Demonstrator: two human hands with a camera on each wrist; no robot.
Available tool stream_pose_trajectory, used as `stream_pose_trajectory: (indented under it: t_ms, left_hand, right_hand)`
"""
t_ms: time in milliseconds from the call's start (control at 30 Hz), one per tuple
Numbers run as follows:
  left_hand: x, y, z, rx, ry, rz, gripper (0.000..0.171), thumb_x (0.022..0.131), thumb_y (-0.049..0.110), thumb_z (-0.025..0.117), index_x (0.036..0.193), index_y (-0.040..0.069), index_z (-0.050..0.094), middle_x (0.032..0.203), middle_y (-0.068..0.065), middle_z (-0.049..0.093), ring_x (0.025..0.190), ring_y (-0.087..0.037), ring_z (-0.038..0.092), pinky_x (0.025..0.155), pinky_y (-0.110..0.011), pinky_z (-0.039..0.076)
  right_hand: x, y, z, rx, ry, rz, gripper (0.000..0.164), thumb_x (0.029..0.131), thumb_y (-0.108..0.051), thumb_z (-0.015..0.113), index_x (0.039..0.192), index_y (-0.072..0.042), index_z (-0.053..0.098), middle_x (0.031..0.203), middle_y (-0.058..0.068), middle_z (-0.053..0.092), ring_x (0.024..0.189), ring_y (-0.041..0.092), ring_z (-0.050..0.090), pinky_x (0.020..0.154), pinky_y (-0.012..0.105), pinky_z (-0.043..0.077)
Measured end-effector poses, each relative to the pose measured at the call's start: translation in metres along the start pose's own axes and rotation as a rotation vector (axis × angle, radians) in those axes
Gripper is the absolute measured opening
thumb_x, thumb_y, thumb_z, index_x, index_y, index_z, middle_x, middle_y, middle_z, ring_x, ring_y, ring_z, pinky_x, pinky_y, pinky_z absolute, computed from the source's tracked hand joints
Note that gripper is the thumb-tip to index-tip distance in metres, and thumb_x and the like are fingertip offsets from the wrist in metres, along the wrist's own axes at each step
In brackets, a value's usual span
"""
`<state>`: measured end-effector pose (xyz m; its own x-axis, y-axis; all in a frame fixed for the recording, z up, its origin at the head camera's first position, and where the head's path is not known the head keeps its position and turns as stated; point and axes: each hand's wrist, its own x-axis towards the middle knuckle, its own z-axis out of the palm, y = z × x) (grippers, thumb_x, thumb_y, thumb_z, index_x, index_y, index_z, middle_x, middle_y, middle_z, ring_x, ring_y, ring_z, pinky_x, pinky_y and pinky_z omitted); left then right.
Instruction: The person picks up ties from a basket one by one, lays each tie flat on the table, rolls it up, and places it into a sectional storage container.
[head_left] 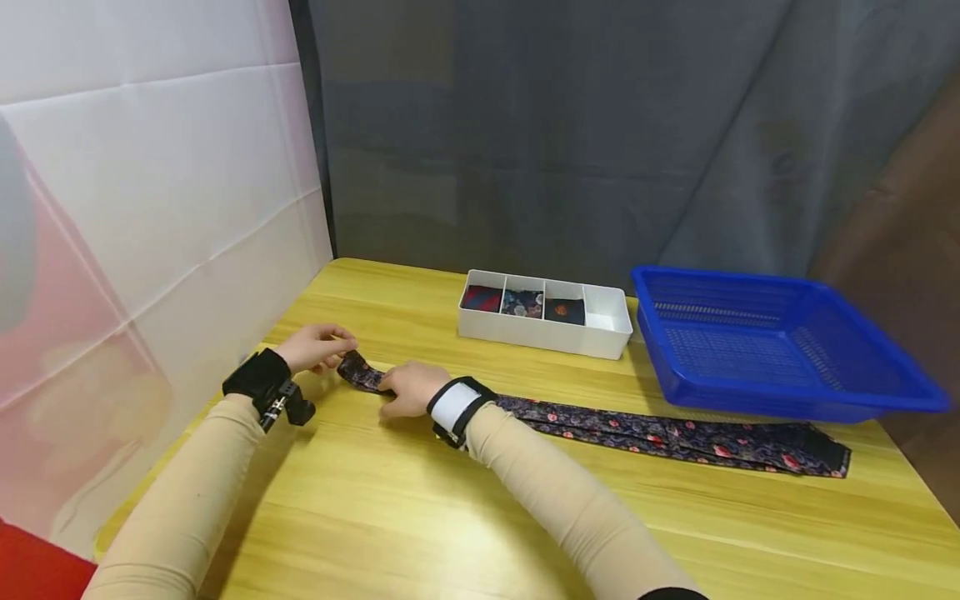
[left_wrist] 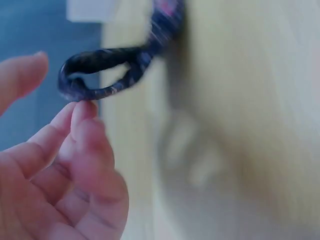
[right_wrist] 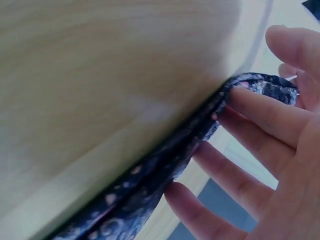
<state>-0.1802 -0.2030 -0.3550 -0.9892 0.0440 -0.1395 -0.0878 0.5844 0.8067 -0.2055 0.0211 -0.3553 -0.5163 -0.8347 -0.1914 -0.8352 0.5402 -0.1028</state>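
A dark necktie (head_left: pixel 720 446) with red and pink flowers lies lengthwise across the wooden table, its wide end at the right. Its narrow end bends up into a small loop (left_wrist: pixel 117 90) at the left. My left hand (head_left: pixel 318 346) is at this loop; in the left wrist view its fingertips (left_wrist: pixel 82 107) touch the loop's underside, while the thumb stands apart. Just to the right, my right hand (head_left: pixel 416 387) rests on the tie. Its outstretched fingers (right_wrist: pixel 270 117) lie along the cloth in the right wrist view, thumb away from it.
Behind the tie stands a white divided box (head_left: pixel 540 336), with folded patterned cloth pieces (head_left: pixel 522 303) in three compartments. A blue plastic basket (head_left: pixel 787 396) sits at the right, close behind the tie's wide end. A white sheet (head_left: pixel 187 183) hangs along the table's left side.
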Motion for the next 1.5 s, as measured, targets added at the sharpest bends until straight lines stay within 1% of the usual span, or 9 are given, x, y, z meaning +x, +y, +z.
stream_pose_trajectory:
  t_ms: [133,333,500,600,700,933,1200,1333,1500]
  left_hand:
    - [0.0,0.02,0.013,-0.053,-0.046,0.064,0.05,0.101,0.029,0.053,0.131,-0.011,0.049,0.11,-0.023,0.061,0.086,-0.024,0.063,0.073,-0.035,0.053]
    - [0.004,0.032,0.033,-0.119,-0.146,0.129,0.038,0.103,0.015,0.046,0.126,-0.015,0.05,0.101,-0.021,0.065,0.085,-0.021,0.064,0.075,-0.033,0.053]
    - [0.012,0.031,0.042,-0.141,-0.189,0.146,0.032,0.102,0.008,0.043,0.122,-0.017,0.052,0.096,-0.017,0.067,0.079,-0.016,0.063,0.068,-0.026,0.051]
    - [0.015,0.03,0.047,-0.098,-0.197,0.168,0.029,0.101,0.007,0.046,0.118,-0.015,0.056,0.093,-0.014,0.068,0.075,-0.014,0.061,0.065,-0.024,0.049]
    - [0.02,0.027,0.055,0.025,-0.17,0.219,0.025,0.098,0.008,0.051,0.112,-0.01,0.061,0.09,-0.012,0.068,0.073,-0.013,0.059,0.063,-0.025,0.047]
    - [0.02,0.027,0.069,0.298,-0.046,0.32,0.015,0.086,0.002,0.058,0.096,0.002,0.07,0.079,-0.001,0.067,0.065,-0.011,0.052,0.065,-0.028,0.042]
    - [0.01,0.035,0.074,0.353,-0.005,0.294,0.016,0.085,-0.002,0.057,0.095,0.002,0.069,0.072,0.0,0.061,0.06,-0.013,0.046,0.061,-0.027,0.037]
    - [0.009,0.037,0.075,0.396,0.012,0.26,0.015,0.087,0.007,0.065,0.101,0.002,0.068,0.072,-0.002,0.06,0.061,-0.015,0.049,0.06,-0.028,0.039]
    - [0.001,0.038,0.068,0.488,0.075,0.108,0.038,0.088,0.028,0.071,0.109,-0.002,0.065,0.092,-0.014,0.067,0.079,-0.027,0.061,0.07,-0.04,0.048]
  right_hand:
    - [-0.003,0.011,-0.002,0.134,0.014,0.012,0.041,0.094,-0.043,0.06,0.126,-0.02,0.067,0.121,-0.005,0.065,0.108,0.012,0.06,0.089,0.027,0.047]
    - [-0.022,0.021,-0.002,0.192,0.174,0.033,0.032,0.092,-0.044,0.063,0.109,-0.019,0.074,0.1,-0.007,0.07,0.085,0.009,0.062,0.07,0.027,0.048]
    - [-0.032,0.022,-0.002,0.112,0.251,-0.034,0.039,0.091,-0.043,0.064,0.121,-0.018,0.069,0.123,-0.003,0.064,0.11,0.015,0.059,0.09,0.03,0.046]
    - [-0.034,0.02,0.001,0.038,0.221,-0.058,0.043,0.092,-0.044,0.062,0.127,-0.019,0.066,0.131,-0.004,0.06,0.117,0.019,0.056,0.099,0.034,0.042]
    - [-0.035,0.019,0.007,-0.004,0.171,-0.046,0.045,0.092,-0.046,0.061,0.13,-0.022,0.064,0.133,-0.007,0.058,0.117,0.02,0.056,0.097,0.036,0.044]
    - [-0.035,0.016,0.008,0.088,0.144,-0.043,0.043,0.093,-0.04,0.062,0.127,-0.014,0.065,0.13,-0.001,0.059,0.116,0.015,0.057,0.094,0.03,0.045]
    - [-0.035,0.014,0.006,0.044,0.123,-0.048,0.039,0.093,-0.04,0.063,0.12,-0.012,0.067,0.134,0.002,0.055,0.11,0.015,0.059,0.088,0.026,0.047]
    - [-0.032,0.015,0.003,-0.005,0.105,-0.005,0.03,0.092,-0.041,0.063,0.107,-0.017,0.07,0.112,-0.002,0.063,0.088,0.011,0.061,0.07,0.028,0.048]
    - [-0.031,0.017,-0.002,-0.017,0.066,0.031,0.038,0.092,-0.046,0.062,0.123,-0.025,0.069,0.115,-0.006,0.066,0.092,0.01,0.062,0.068,0.03,0.049]
